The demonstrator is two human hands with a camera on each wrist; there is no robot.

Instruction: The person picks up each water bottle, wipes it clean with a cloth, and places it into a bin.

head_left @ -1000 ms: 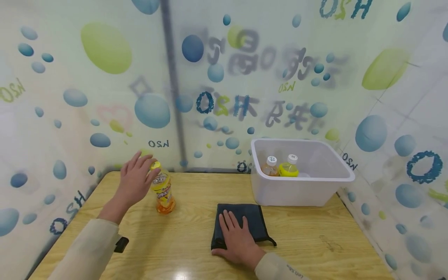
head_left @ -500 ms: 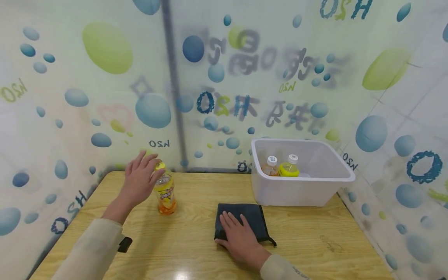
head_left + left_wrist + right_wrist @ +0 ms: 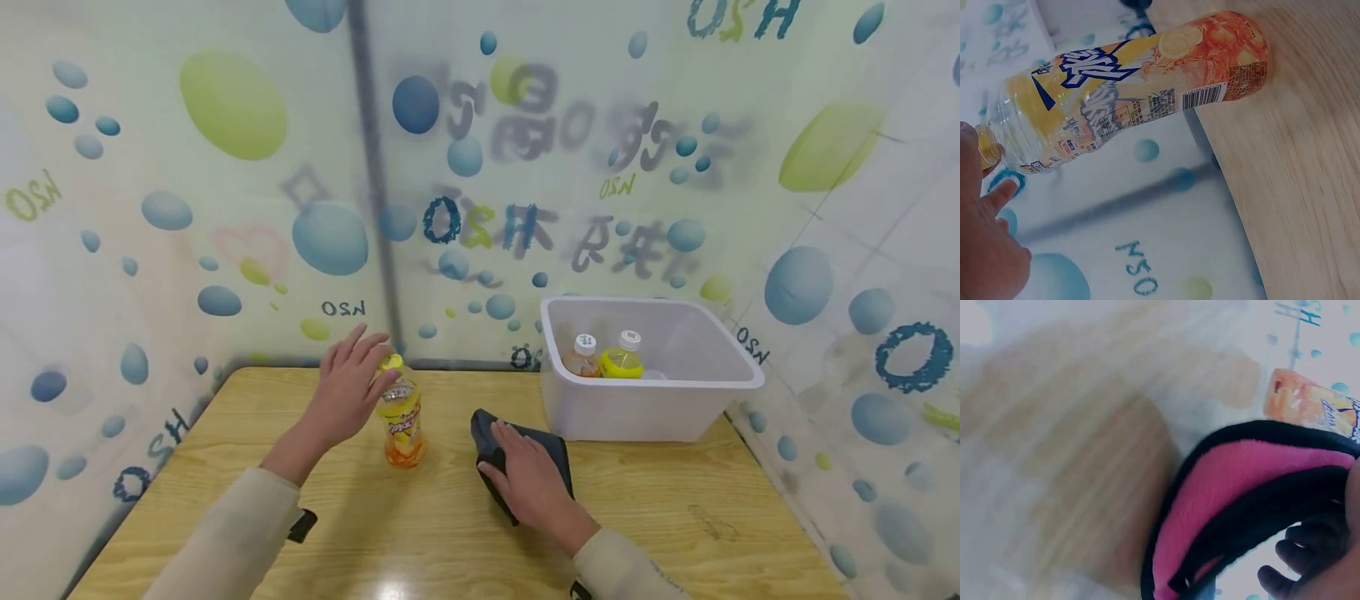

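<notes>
Wooden worktop [image 3: 675, 517] enclosed on three sides by pale sheeting [image 3: 225, 208] printed with blue and green bubbles and lettering. Left hand [image 3: 348, 392] pinches the yellow cap of an upright orange drink bottle [image 3: 401, 421], which stands near the middle of the worktop, toward its far edge. Right hand [image 3: 528, 479] grips a dark cloth [image 3: 558, 454], bunched and partly lifted just right of the bottle; the right wrist view shows a pink inner face. White tub [image 3: 645, 412] at the far right corner contains two more bottles [image 3: 607, 357].
</notes>
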